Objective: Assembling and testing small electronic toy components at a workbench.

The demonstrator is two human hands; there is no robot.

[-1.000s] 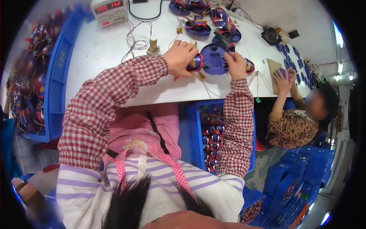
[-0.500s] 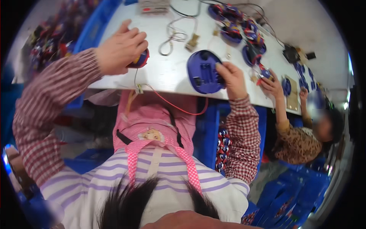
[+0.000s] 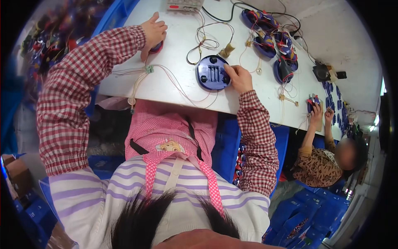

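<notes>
At the far left of the white table, my left hand [image 3: 153,33] is curled over a red and blue rounded housing [image 3: 156,47], mostly hidden under the palm. My right hand [image 3: 240,79] grips the right rim of a dark blue oval base [image 3: 207,84], thumb on top. The base lies about flat on the table, its slotted compartment facing up. Between my hands lies a small green circuit board [image 3: 149,69] with thin wires; some hang over the near edge with a small round part [image 3: 131,101].
A brass-coloured connector [image 3: 226,50] on looped cables lies beyond the base, below a grey box [image 3: 184,5]. Several blue and red assemblies [image 3: 265,43] stand at the back right. A co-worker [image 3: 321,166] handles a similar piece at the right. Blue crates [image 3: 311,211] stand below.
My left hand has moved farther away with the red and blue housing. The base has come down from a tilt to lie flatter. The co-worker's hand has drawn a piece back to the right.
</notes>
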